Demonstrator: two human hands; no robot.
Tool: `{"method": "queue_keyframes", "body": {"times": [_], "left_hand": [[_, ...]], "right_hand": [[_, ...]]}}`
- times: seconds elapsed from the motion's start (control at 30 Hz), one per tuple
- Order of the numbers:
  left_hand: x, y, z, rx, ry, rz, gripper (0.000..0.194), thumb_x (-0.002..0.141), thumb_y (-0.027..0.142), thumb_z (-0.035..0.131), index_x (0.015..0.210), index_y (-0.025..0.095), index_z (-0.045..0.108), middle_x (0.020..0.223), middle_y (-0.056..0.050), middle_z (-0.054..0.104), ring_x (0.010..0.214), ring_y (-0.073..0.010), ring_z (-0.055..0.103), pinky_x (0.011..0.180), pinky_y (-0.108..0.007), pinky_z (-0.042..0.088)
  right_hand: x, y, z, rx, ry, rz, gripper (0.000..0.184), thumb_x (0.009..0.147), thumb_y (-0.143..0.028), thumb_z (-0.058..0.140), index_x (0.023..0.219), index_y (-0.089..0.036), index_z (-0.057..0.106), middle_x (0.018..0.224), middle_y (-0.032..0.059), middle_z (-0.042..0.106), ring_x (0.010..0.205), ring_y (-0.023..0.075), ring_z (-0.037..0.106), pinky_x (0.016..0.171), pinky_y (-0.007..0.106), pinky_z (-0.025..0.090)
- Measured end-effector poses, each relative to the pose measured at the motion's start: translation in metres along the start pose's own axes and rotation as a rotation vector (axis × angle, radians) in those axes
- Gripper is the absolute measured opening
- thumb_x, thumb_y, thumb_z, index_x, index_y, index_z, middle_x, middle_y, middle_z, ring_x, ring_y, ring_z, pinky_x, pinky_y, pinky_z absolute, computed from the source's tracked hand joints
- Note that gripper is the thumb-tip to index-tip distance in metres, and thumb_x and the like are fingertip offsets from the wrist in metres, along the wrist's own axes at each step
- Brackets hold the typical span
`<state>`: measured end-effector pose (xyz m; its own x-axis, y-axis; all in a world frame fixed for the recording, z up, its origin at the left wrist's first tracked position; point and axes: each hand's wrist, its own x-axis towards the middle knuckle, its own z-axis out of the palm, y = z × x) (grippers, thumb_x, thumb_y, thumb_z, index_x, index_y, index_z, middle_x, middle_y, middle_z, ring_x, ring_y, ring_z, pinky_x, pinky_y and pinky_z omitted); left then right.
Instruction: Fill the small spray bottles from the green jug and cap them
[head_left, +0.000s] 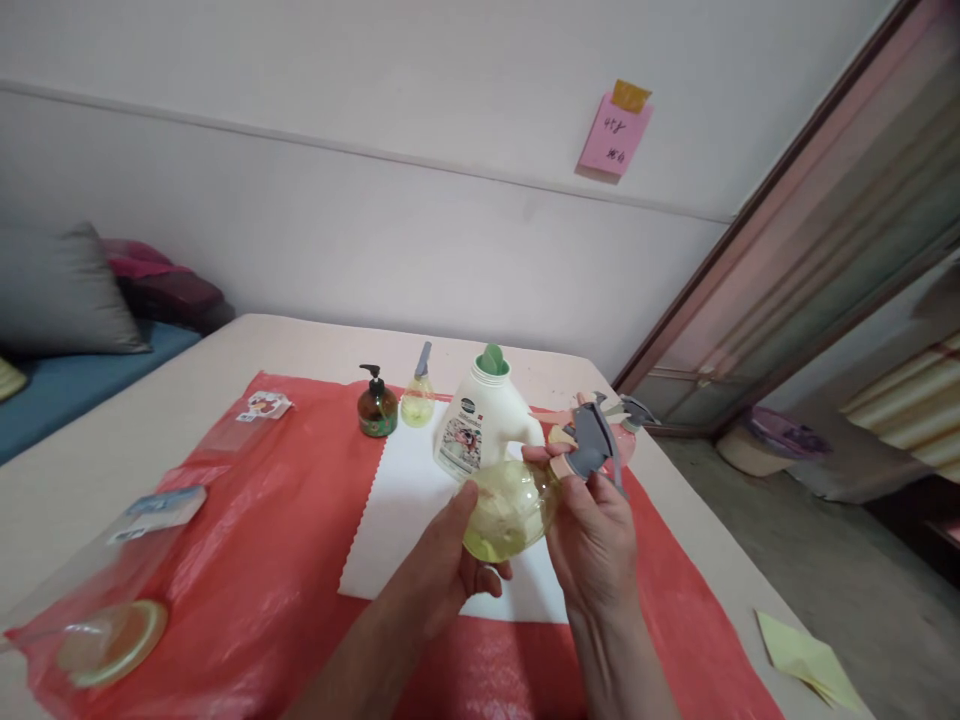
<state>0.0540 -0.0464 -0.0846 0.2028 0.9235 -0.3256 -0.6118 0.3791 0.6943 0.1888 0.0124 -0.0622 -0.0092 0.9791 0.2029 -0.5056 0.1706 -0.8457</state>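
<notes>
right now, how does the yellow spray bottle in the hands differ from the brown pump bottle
The yellow spray bottle is tilted, held by the left hand and right hand, while the brown pump bottle stands upright, untouched. The spray bottle is pale and see-through; the pump bottle is much darker. The spray bottle has a grey trigger head, the pump bottle a black pump. Both have rounded bodies.
</notes>
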Motion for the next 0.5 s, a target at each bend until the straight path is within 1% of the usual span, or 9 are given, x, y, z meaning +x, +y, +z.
{"method": "queue_keyframes", "body": {"times": [0.03, 0.1, 0.17, 0.2, 0.27, 0.33, 0.4, 0.43, 0.5], "left_hand": [[-0.001, -0.001, 0.001, 0.021, 0.032, 0.1, 0.074, 0.082, 0.076, 0.065, 0.127, 0.018, 0.056, 0.094, -0.005, 0.068, 0.061, -0.0103, 0.061, 0.049, -0.02, 0.047], [-0.001, -0.005, 0.003, 0.074, 0.083, 0.262, 0.07, 0.079, 0.066, 0.075, 0.128, 0.022, 0.05, 0.107, -0.006, 0.067, 0.076, -0.0141, 0.065, 0.056, -0.023, 0.053], [0.001, -0.012, 0.005, 0.114, 0.113, 0.384, 0.074, 0.073, 0.052, 0.086, 0.128, 0.026, 0.043, 0.118, -0.006, 0.065, 0.095, -0.0195, 0.067, 0.071, -0.028, 0.059], [0.002, -0.016, 0.004, 0.136, 0.126, 0.448, 0.079, 0.07, 0.045, 0.089, 0.13, 0.028, 0.04, 0.122, -0.006, 0.064, 0.103, -0.0216, 0.066, 0.079, -0.032, 0.059], [0.007, -0.024, 0.002, 0.223, 0.149, 0.597, 0.087, 0.068, 0.037, 0.091, 0.134, 0.031, 0.034, 0.129, -0.006, 0.062, 0.114, -0.0247, 0.064, 0.095, -0.038, 0.057], [0.011, -0.032, -0.003, 0.369, 0.189, 0.711, 0.092, 0.07, 0.037, 0.09, 0.14, 0.031, 0.031, 0.14, -0.009, 0.057, 0.126, -0.0285, 0.06, 0.107, -0.044, 0.051], [0.013, -0.035, -0.006, 0.503, 0.207, 0.722, 0.099, 0.072, 0.041, 0.09, 0.148, 0.03, 0.027, 0.151, -0.014, 0.049, 0.138, -0.0332, 0.052, 0.114, -0.049, 0.045], [0.012, -0.035, -0.007, 0.539, 0.188, 0.697, 0.105, 0.071, 0.044, 0.09, 0.152, 0.03, 0.025, 0.155, -0.015, 0.046, 0.141, -0.0354, 0.049, 0.116, -0.051, 0.044], [0.008, -0.032, -0.005, 0.512, 0.072, 0.632, 0.116, 0.07, 0.053, 0.09, 0.159, 0.029, 0.02, 0.16, -0.018, 0.042, 0.145, -0.0389, 0.045, 0.117, -0.053, 0.042]], "right_hand": [[0.0, 0.0, 0.001, 0.014, 0.014, 0.009, 0.029, 0.073, -0.046, 0.087, 0.094, -0.028, 0.079, 0.103, 0.0055, 0.076, 0.102, 0.0258, 0.07, 0.104, 0.053, 0.049], [0.002, -0.001, 0.002, 0.038, 0.054, 0.02, 0.029, 0.072, -0.047, 0.087, 0.092, -0.027, 0.079, 0.104, 0.0067, 0.077, 0.106, 0.0274, 0.07, 0.108, 0.055, 0.047], [0.003, 0.0, 0.004, 0.067, 0.121, 0.023, 0.031, 0.07, -0.045, 0.089, 0.09, -0.025, 0.078, 0.103, 0.0065, 0.078, 0.107, 0.0265, 0.071, 0.113, 0.055, 0.045], [0.003, 0.0, 0.006, 0.082, 0.157, 0.031, 0.031, 0.069, -0.043, 0.09, 0.09, -0.024, 0.078, 0.102, 0.0063, 0.078, 0.107, 0.0255, 0.071, 0.114, 0.054, 0.044], [0.003, 0.001, 0.009, 0.116, 0.203, 0.055, 0.033, 0.068, -0.042, 0.091, 0.091, -0.023, 0.077, 0.101, 0.0062, 0.079, 0.105, 0.0238, 0.072, 0.115, 0.053, 0.043], [0.003, 0.001, 0.01, 0.144, 0.196, 0.074, 0.032, 0.07, -0.043, 0.089, 0.09, -0.023, 0.076, 0.1, 0.0064, 0.079, 0.104, 0.0226, 0.072, 0.114, 0.051, 0.045], [0.003, 0.0, 0.009, 0.163, 0.177, 0.064, 0.029, 0.074, -0.043, 0.087, 0.091, -0.023, 0.075, 0.097, 0.0052, 0.078, 0.102, 0.0216, 0.072, 0.112, 0.05, 0.046], [0.004, -0.001, 0.007, 0.168, 0.168, 0.049, 0.027, 0.075, -0.042, 0.086, 0.092, -0.023, 0.075, 0.095, 0.0042, 0.078, 0.101, 0.0212, 0.072, 0.111, 0.05, 0.047], [0.006, -0.003, 0.002, 0.167, 0.152, 0.012, 0.024, 0.078, -0.039, 0.085, 0.094, -0.023, 0.074, 0.092, 0.0027, 0.076, 0.096, 0.0207, 0.072, 0.11, 0.05, 0.048]]}}
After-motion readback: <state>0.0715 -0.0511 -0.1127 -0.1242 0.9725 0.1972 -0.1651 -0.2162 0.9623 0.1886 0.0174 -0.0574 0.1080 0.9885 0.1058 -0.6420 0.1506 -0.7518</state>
